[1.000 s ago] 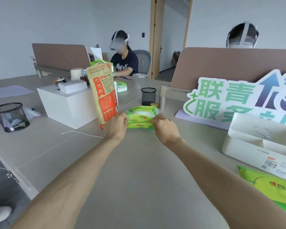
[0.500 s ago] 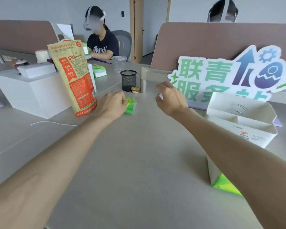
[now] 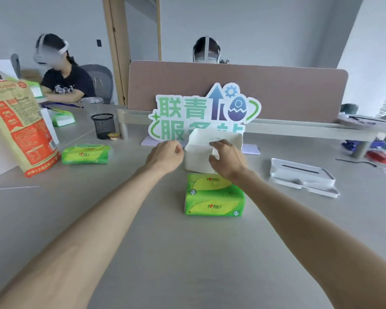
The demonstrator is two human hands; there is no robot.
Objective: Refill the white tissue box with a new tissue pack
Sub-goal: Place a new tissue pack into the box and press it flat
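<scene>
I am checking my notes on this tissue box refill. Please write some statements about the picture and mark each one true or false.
1. The white tissue box has its lid on. False: the box is open; the lid lies on the table, to the right of the box.
2. A full green tissue pack lies just in front of the box. True.
3. The right hand is at the box's front rim. True.
4. The left hand holds the flattened green pack. False: that pack lies on the table further left; the left hand holds nothing visible.
5. The black mesh cup stands behind the flattened pack. True.
</scene>
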